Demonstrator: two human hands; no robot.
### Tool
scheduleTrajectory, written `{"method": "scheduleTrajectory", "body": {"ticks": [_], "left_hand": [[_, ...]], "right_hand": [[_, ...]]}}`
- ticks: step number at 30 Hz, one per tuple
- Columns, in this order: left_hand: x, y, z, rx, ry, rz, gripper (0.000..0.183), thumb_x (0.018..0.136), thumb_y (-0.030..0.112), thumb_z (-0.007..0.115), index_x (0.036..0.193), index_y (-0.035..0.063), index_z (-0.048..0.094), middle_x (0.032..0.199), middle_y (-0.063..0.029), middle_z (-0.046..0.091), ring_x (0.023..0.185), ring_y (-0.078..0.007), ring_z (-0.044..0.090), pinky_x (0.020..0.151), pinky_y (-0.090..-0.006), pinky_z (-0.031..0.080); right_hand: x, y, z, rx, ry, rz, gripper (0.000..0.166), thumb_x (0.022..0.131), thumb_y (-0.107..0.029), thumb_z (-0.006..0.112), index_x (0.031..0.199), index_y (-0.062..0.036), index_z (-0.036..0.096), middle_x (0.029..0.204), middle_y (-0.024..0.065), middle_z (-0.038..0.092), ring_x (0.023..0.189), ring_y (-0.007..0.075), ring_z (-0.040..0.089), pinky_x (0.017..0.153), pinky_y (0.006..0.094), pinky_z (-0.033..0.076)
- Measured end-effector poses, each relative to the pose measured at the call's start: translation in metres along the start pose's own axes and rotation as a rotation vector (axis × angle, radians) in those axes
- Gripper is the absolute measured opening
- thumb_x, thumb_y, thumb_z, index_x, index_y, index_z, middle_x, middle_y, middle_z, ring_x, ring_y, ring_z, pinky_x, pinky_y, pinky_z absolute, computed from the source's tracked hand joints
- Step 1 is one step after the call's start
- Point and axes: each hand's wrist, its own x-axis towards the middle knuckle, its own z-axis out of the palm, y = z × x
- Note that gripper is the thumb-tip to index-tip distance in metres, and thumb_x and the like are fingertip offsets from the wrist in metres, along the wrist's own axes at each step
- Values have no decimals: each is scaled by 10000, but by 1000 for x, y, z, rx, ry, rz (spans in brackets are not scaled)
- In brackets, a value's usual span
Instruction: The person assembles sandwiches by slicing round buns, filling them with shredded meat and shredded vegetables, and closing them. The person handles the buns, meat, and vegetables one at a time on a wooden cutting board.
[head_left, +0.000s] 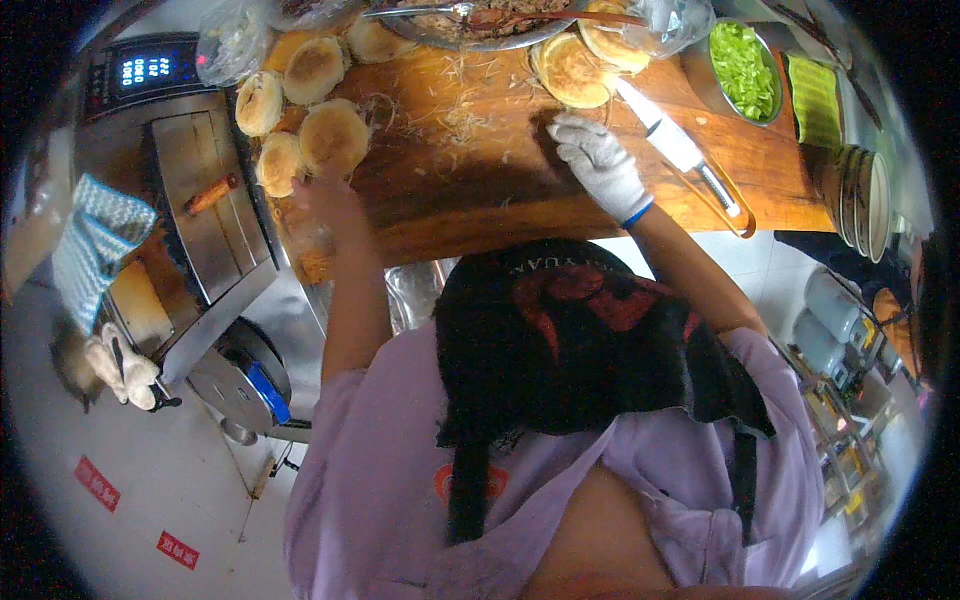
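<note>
My left hand (322, 199), bare and partly blurred, is at the near edge of several round flatbreads (334, 139) on the left of the wooden board (450, 172); whether its fingers grip one I cannot tell. My right hand (600, 161), in a white knit glove with a blue cuff, rests over the board with fingers partly curled, and I see nothing in it. Beyond it lie more browned flatbreads (574, 71). A white-handled knife or spatula (675, 142) and wooden tongs (742, 217) lie to its right. Pale shreds (461, 112) are scattered mid-board.
A metal tray of chopped meat (510, 22) stands at the far edge, beside plastic bags (236, 45). At the right are a metal bowl of cut lettuce (742, 71), a green cloth (814, 97) and stacked bowls (870, 202). A griddle appliance (206, 195) adjoins the left side.
</note>
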Motion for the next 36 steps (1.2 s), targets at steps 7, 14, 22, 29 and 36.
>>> {"method": "scheduleTrajectory", "body": {"ticks": [7,14,22,29,36], "left_hand": [[-35,110,5,-132,-405,349,628,980,236,554,1475,-64,312,1525,-307,302,1404,-477,298,1172,-525,258],[5,112,76,542,-262,545,585,989,240,511,1452,-73,338,1537,-260,318,1429,-450,284,1183,-507,259],[-45,142,64,-185,-266,533,533,990,228,459,1426,-69,386,1522,-263,339,1437,-440,283,1193,-503,248],[-25,122,79,-200,-315,499,505,970,180,442,1401,-81,419,1504,-269,381,1419,-396,348,1188,-487,255],[-80,198,62,-327,-467,679,503,912,199,531,1373,-1,515,1459,-204,468,1388,-377,390,1167,-491,274]], "right_hand": [[71,-33,14,-243,-92,-296,414,919,-185,633,1300,-35,574,1341,185,575,1237,346,550,1076,390,429],[138,-23,46,-554,-136,-120,499,932,-361,581,1324,-56,536,1211,216,620,1149,386,561,1003,462,431],[141,-32,51,-619,-214,-86,511,927,-364,578,1349,-80,527,1232,198,615,1196,367,542,1056,477,374],[99,-48,59,-224,-174,-416,377,832,-181,671,1183,-46,639,1281,180,605,1254,345,528,1109,442,383],[75,21,-33,-650,162,-137,485,861,-312,666,1248,-36,572,1344,209,548,1256,388,511,1094,452,389]]}}
